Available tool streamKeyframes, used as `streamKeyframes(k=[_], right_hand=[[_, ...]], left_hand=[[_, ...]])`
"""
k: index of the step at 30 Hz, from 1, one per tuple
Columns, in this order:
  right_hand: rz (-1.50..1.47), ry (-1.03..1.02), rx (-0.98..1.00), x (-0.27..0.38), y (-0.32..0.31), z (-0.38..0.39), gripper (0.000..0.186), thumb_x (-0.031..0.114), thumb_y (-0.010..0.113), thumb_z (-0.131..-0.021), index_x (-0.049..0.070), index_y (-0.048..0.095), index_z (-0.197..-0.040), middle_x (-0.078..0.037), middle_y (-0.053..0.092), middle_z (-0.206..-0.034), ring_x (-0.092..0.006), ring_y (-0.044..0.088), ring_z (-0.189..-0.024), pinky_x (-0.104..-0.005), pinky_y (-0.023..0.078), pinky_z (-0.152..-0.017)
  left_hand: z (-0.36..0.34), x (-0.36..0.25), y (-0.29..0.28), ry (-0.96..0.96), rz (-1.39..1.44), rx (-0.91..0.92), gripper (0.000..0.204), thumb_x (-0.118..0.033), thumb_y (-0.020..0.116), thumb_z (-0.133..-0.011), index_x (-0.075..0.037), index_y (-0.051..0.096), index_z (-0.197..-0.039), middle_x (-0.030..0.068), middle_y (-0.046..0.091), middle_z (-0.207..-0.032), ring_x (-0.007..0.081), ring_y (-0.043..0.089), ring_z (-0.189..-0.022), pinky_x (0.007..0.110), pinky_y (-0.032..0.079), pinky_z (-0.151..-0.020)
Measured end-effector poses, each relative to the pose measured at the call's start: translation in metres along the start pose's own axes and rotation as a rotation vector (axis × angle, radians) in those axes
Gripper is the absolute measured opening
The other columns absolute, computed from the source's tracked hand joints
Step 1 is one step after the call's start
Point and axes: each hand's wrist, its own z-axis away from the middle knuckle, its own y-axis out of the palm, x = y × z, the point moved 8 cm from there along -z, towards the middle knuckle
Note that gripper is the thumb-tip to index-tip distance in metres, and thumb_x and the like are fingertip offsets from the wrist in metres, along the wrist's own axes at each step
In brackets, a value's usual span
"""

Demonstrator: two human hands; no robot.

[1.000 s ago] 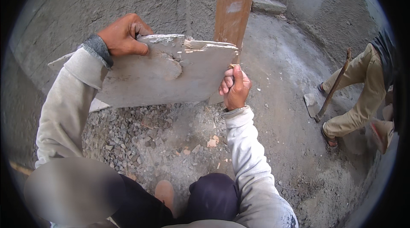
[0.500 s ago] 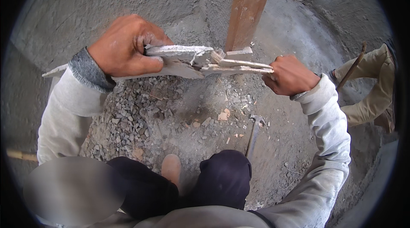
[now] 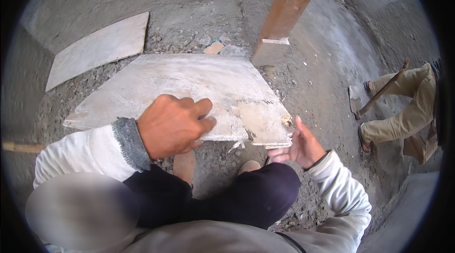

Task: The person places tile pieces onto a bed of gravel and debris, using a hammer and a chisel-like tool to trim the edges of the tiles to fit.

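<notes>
A whitish, dusty broken board (image 3: 185, 75) lies broad face up in front of my knees, with a ragged, splintered near-right end. My left hand (image 3: 173, 125) is over its near edge, fingers curled and closed at that edge; its grip is partly hidden. At the splintered right end is my right hand (image 3: 303, 146), thumb raised and fingers stretched out beside and partly below the corner. A small pale, crumpled bit (image 3: 286, 121) shows on the board near the right thumb.
Another pale board (image 3: 99, 49) lies by the rough wall at the far left. A brown wooden post (image 3: 289, 11) stands beyond my board. Gravel covers the ground. To the right are another person's legs (image 3: 407, 87) and a long-handled tool (image 3: 383, 89).
The board has turned from nearly edge-on to broad face up and come lower and closer. My right hand has opened from its fist. The hammer on the ground is now mostly covered.
</notes>
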Motion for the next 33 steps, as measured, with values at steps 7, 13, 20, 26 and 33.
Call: streamKeyframes(k=[7,13,20,26,33], right_hand=[[-0.059,-0.124,-0.109,-0.017,-0.006,-0.02,0.043,0.01,0.056,-0.086,-0.001,0.039,-0.123,-0.016,0.056,-0.112,-0.0275,0.061,-0.096,-0.0386,0.056,-0.077],[0.129,-0.192,-0.102,0.002,0.015,-0.015,0.042,0.007,0.059,-0.083,-0.002,0.039,-0.12,-0.015,0.059,-0.1,-0.0261,0.063,-0.087,-0.0342,0.058,-0.067],[0.184,-0.418,-0.097,0.019,0.038,-0.004,0.051,0.003,0.059,-0.08,-0.008,0.033,-0.122,-0.018,0.059,-0.098,-0.0243,0.065,-0.075,-0.0309,0.057,-0.057],[0.21,-0.647,-0.052,0.05,0.05,0.003,0.051,0.006,0.062,-0.076,-0.011,0.038,-0.117,-0.018,0.061,-0.093,-0.0231,0.065,-0.071,-0.03,0.056,-0.053],[0.12,-0.667,-0.099,0.06,0.018,-0.023,0.047,0.005,0.059,-0.077,-0.008,0.041,-0.119,-0.017,0.059,-0.104,-0.0252,0.065,-0.083,-0.0308,0.057,-0.063]], left_hand=[[0.107,0.143,-0.038,-0.66,0.351,-0.21,0.072,-0.063,0.062,-0.07,0.003,0.063,-0.101,0.0142,0.062,-0.086,0.0266,0.061,-0.08,0.037,0.048,-0.071],[0.233,0.229,0.076,-1.403,0.607,-0.022,0.083,-0.079,0.048,-0.067,0.002,0.066,-0.081,0.0134,0.061,-0.071,0.0253,0.056,-0.065,0.044,0.046,-0.063],[0.28,0.248,0.131,-1.569,0.585,0.208,0.095,-0.07,0.064,-0.059,0.015,0.057,-0.102,0.0309,0.058,-0.103,0.0363,0.059,-0.096,0.038,0.047,-0.082],[0.289,0.206,0.149,-1.6,0.722,-0.278,0.067,-0.052,0.076,-0.062,0.012,0.064,-0.076,0.0199,0.065,-0.073,0.026,0.065,-0.072,0.034,0.051,-0.066],[0.259,0.217,0.09,-1.423,0.788,-0.51,0.064,-0.051,0.074,-0.064,0.011,0.064,-0.07,0.0179,0.064,-0.066,0.0231,0.064,-0.057,0.033,0.05,-0.054]])
